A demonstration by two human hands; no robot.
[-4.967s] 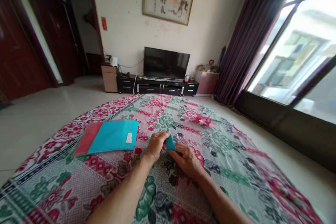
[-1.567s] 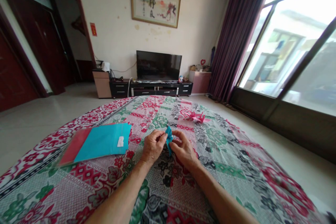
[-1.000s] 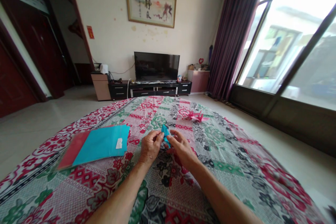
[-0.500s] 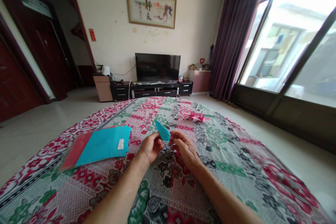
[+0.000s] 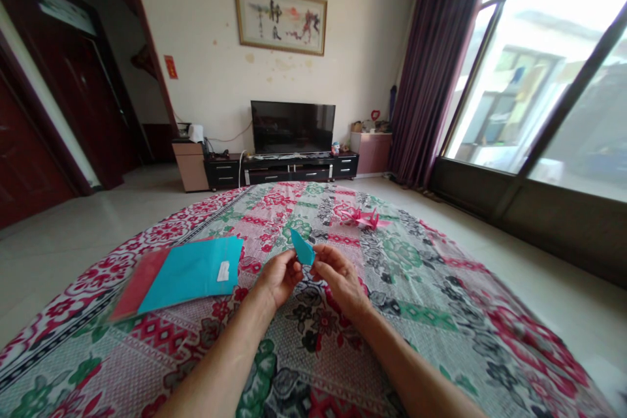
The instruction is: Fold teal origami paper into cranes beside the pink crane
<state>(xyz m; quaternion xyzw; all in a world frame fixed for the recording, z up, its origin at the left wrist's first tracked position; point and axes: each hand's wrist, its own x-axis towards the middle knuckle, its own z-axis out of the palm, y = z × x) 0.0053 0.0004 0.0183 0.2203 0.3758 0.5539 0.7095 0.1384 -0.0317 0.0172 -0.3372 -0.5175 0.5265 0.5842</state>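
Observation:
A small piece of folded blue paper [image 5: 302,249] with a pointed upper end is held above the table between both hands. My left hand [image 5: 283,276] pinches its lower left side. The fingers and thumb of my right hand [image 5: 337,275] close on its lower right corner. Farther back on the cloth sit pink folded paper figures [image 5: 371,218] with pointed tips, apart from my hands. To the left lies a clear packet of blue paper sheets [image 5: 191,274], with red sheets [image 5: 140,284] showing at its left end and a white label on it.
A patterned red, green and grey tablecloth [image 5: 343,366] covers the round table. Beyond it stand a low black cabinet [image 5: 274,173] and a television [image 5: 292,127]. Purple curtains [image 5: 421,72] and a large window are at the right, doors at the left.
My right hand has moved slightly left and its fingers now close on the blue paper's right corner. The paper has turned a little. The whole view has shifted slightly.

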